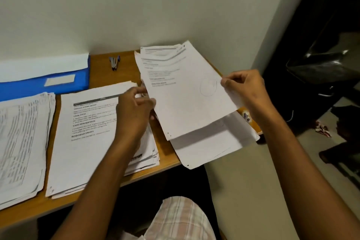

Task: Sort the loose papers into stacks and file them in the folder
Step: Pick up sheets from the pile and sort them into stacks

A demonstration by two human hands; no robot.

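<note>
Desk (103, 64) against wall, three paper groups in a row – left stack (21, 138) at desk's left edge, middle stack (87, 142) just right of it, right pile (194, 103) at the right end, overhanging the front edge. Folder (58, 82) behind left stack, sheets inside it. Stapler (115, 62) at the back, between folder and right pile – touching neither

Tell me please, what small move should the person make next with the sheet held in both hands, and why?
Probably carry the held sheet left and lay it on the middle stack. The left hand and right hand pinch its two side edges, lifted above the unsorted pile at the desk's right corner. Its headings seem laid out like the middle stack's top page, though the print is too blurred to confirm.
</note>
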